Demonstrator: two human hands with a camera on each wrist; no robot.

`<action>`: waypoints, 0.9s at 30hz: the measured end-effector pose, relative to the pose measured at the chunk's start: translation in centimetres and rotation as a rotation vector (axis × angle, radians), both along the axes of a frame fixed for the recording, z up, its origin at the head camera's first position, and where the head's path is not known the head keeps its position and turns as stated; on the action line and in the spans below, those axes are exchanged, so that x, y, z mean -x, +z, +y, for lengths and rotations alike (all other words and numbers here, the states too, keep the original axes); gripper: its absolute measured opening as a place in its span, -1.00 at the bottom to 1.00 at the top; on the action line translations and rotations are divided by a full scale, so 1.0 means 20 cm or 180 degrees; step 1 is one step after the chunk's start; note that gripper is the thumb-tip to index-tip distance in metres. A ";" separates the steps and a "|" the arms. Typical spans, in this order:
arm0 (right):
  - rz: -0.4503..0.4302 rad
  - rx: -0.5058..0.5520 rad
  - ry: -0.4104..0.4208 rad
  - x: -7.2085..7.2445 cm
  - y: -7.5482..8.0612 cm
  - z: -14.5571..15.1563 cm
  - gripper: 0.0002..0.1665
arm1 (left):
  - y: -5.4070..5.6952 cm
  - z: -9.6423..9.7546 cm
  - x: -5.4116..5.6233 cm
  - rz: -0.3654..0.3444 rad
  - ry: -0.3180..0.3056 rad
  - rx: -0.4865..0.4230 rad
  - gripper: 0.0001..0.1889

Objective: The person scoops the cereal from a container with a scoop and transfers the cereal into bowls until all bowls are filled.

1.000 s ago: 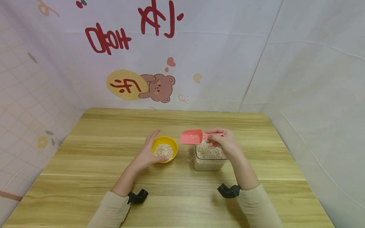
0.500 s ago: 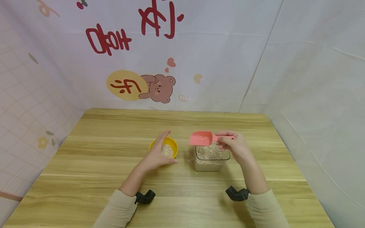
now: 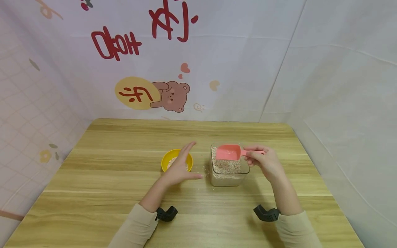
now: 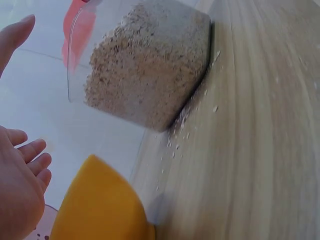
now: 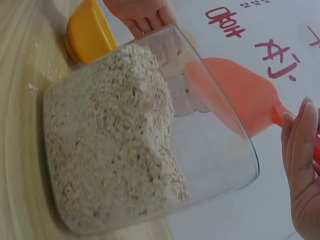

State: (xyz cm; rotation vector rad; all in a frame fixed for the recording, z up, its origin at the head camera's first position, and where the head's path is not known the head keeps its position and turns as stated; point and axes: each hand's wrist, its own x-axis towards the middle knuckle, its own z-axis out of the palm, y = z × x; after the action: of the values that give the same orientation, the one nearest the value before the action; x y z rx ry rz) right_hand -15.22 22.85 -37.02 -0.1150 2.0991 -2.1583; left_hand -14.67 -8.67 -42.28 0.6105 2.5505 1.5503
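My right hand (image 3: 265, 162) pinches the handle of a pink scoop (image 3: 228, 152), held level over a clear square container (image 3: 227, 181) of oat flakes. A few flakes cling inside the scoop's bowl. My left hand (image 3: 180, 168), thumb and fingers spread wide, hovers between the container and a yellow bowl (image 3: 165, 154) and hides part of that bowl. Flakes lie in the bowl too. In the left wrist view the left hand (image 4: 20, 185) holds nothing, and the yellow bowl (image 4: 100, 205) is close beside it. The right wrist view shows the scoop (image 5: 235, 95) above the flakes.
Loose flakes (image 3: 207, 168) are scattered on the wooden table (image 3: 124, 189) between bowl and container. Patterned white cloth (image 3: 242, 69) stands behind the table and at both sides. A black mount (image 3: 266, 213) sits on each wrist.
The right hand has carried the scoop rightward, from beside the container to over it. My left hand has moved right, away from the yellow bowl toward the container.
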 end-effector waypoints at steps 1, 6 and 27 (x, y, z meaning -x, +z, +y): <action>-0.0010 -0.0021 0.0000 0.00 0.00 0.01 -0.85 | 0.00 0.01 0.00 -0.0011 -0.0015 -0.0004 0.19; -0.0051 -0.0086 -0.0022 -0.01 -0.01 0.04 -0.85 | -0.01 0.06 0.01 -0.0001 -0.0067 0.0005 0.21; -0.0045 -0.0512 0.0201 0.01 0.02 0.14 -0.81 | -0.02 0.21 0.05 -0.0089 -0.0175 0.0048 0.24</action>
State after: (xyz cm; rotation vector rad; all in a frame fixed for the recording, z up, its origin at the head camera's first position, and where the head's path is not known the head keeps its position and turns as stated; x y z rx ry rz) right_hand -15.36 25.62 -36.69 -0.1472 2.2195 -1.9411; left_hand -15.66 -4.51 -42.75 0.6470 2.5009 1.5099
